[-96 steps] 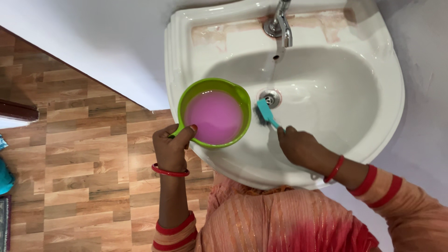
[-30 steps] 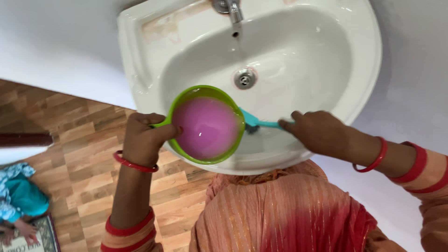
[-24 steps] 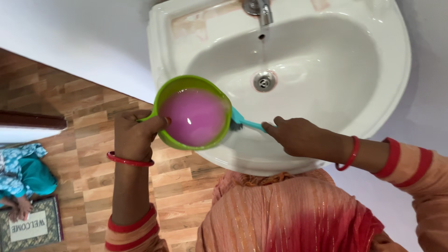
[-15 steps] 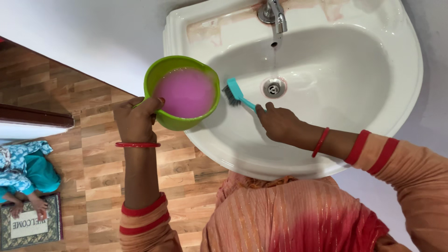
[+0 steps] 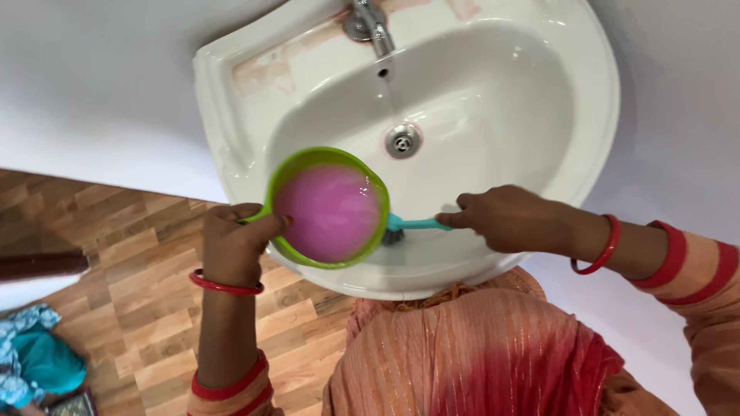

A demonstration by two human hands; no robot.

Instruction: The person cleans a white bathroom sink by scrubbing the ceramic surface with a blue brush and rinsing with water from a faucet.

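Nearest the camera: peach striped top (image 5: 478, 354) with a red patch, just below the front rim of the white washbasin (image 5: 601, 100). Left hand (image 5: 235, 246), red bangle (image 5: 226, 285) on the wrist, fingers curled tight round the handle of a green plastic mug (image 5: 327, 204) full of pink liquid, held over the basin's front-left rim. Right hand (image 5: 509, 219), also bangled, fingers closed round the teal handle of a scrub brush (image 5: 408, 225); brush head down against the basin's front inner wall, partly tucked under the mug. Further in, metal drain (image 5: 401, 141) at the basin bottom, then a chrome tap (image 5: 368, 19) at the back edge, thin stream of water running. Left of the basin, wood-look floor (image 5: 139, 254) and some teal cloth (image 5: 35, 362).
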